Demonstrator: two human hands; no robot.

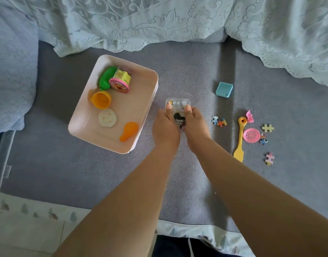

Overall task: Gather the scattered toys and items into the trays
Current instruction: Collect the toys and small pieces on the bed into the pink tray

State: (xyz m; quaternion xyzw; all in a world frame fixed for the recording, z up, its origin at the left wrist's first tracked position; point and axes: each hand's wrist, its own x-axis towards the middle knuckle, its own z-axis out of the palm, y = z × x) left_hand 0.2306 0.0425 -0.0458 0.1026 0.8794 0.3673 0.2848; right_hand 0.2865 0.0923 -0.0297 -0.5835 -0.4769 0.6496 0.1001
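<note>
Scattered jigsaw pieces (pixel 219 121) are lying on the grey sofa seat (pixel 196 71), right of both hands. Left hand (pixel 166 127) and right hand (pixel 194 125) are pinching a small clear plastic packet (pixel 178 104), just beside the pink rectangular tray (pixel 152 78).

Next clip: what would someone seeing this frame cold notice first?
Both hands, left and right, meet mid-frame around a small clear box on the grey sofa seat. To their left sits a pink tray holding bright toys: a green piece, an orange cup and a yellow tub. To the right, still loose on the seat, lie a teal square, a yellow spoon and puzzle pieces.
</note>
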